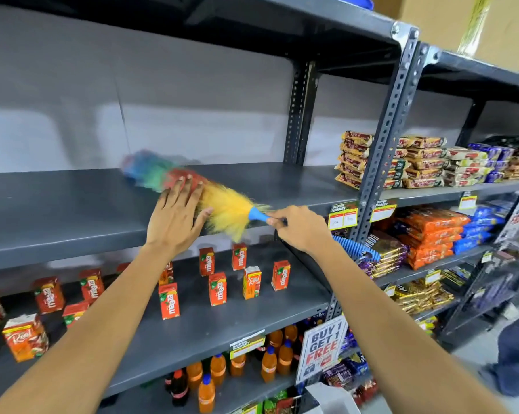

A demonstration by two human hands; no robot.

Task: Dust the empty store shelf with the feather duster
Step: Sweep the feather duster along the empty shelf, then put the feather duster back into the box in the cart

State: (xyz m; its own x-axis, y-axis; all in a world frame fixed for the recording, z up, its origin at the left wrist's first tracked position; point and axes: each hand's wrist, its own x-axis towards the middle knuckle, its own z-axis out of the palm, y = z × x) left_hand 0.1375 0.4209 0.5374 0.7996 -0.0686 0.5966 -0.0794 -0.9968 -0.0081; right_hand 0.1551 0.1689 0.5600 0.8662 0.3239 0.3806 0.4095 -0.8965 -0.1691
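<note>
A bare dark grey metal shelf (61, 204) runs across the middle of the head view. On it lies a feather duster (222, 204) with blue, green, red and yellow bristles; its far tip is blurred. My right hand (300, 227) is shut on the duster's blue ribbed handle, which sticks out below the wrist. My left hand (174, 216) rests flat with fingers spread on the shelf's front part, touching the red and yellow bristles.
The shelf below holds several small red juice cartons (216, 288); under that stand orange drink bottles (270, 363). A perforated upright post (386, 130) separates the right bay, stacked with snack packets (425, 162). A "buy 1 get 1 free" sign (322, 348) hangs low.
</note>
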